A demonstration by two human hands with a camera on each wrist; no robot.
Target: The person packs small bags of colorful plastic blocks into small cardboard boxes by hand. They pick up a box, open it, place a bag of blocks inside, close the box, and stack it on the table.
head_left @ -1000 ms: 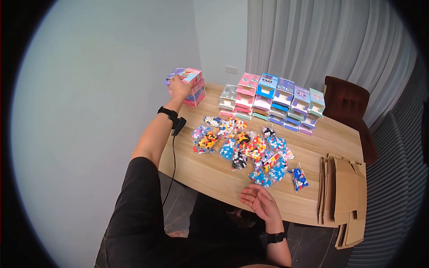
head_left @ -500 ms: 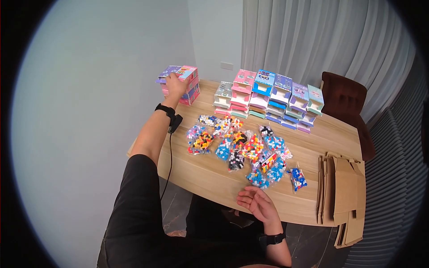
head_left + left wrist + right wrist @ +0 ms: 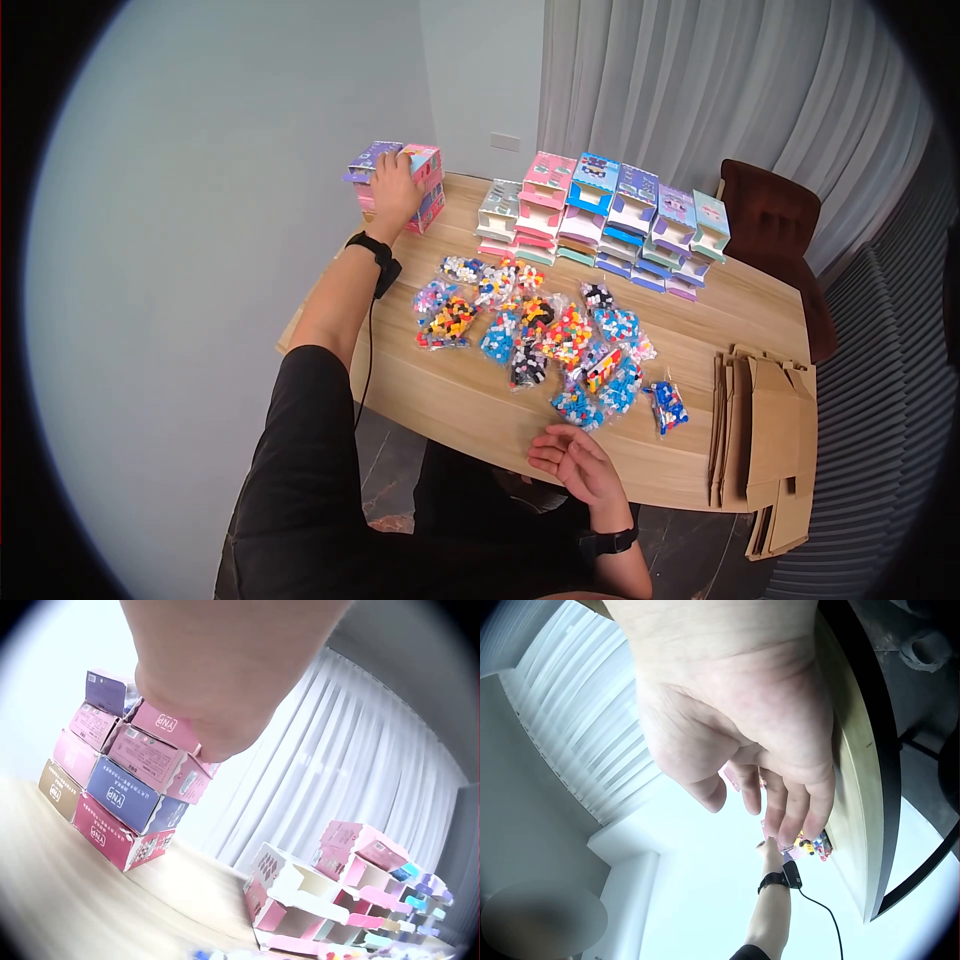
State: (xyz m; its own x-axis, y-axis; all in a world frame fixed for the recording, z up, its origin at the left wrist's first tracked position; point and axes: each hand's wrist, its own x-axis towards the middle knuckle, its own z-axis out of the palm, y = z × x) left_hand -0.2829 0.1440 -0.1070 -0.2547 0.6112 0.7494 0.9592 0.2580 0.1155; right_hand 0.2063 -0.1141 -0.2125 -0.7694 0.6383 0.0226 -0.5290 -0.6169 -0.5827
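My left hand (image 3: 397,192) rests over the top of a stack of small boxes at the table's far left, its fingers extended across a pink box (image 3: 427,157) beside a purple box (image 3: 372,157). In the left wrist view the hand (image 3: 217,675) covers part of the top pink box (image 3: 166,724); its fingertips are hidden. My right hand (image 3: 585,468), palm up with fingers loosely bent, holds nothing near the front edge. Above it lie clear bags of colourful small pieces (image 3: 565,335). In the right wrist view the right hand (image 3: 742,727) is empty.
Open-ended boxes (image 3: 632,195) are stacked in rows at the back of the table (image 3: 480,405). Flattened brown cardboard (image 3: 778,430) lies at the right edge, and one bag (image 3: 668,405) lies apart. A brown chair (image 3: 770,215) stands behind. A cable (image 3: 370,360) hangs from the left wrist.
The head view has shifted slightly. My left fingers have moved from between the purple and pink boxes to lie more over the top. My right hand has barely moved.
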